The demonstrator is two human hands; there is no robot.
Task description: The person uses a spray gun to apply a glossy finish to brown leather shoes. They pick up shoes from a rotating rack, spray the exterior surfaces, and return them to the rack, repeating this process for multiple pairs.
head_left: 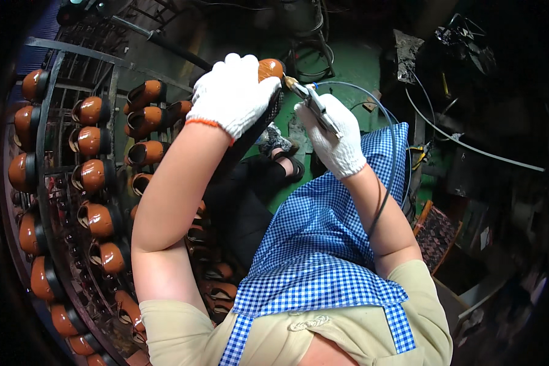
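I see my left hand [233, 93], white-gloved, clamped around the glossy brown leather shoe [271, 68], tilting its toe up toward the metal hose-fed tool [314, 104] gripped in my right hand [337, 137]. Left of the shoe, a metal rack [49, 152] holds matching shoes above the green floor [348, 67].

shoe [271, 68]: glossy orange-brown upper, black sole; held up in front of the person over the lap, toe end up and away, sole side facing right; most of it hidden by the white-gloved left hand [233, 93] wrapped round it
tool [314, 105]: slim metal hand tool, brass-coloured tip touching the shoe's toe edge; tilted, tip up-left; gripped in the white-gloved right hand [335, 135]
hose [385, 140]: thin bluish line, arcs from the tool's rear and down along the right forearm
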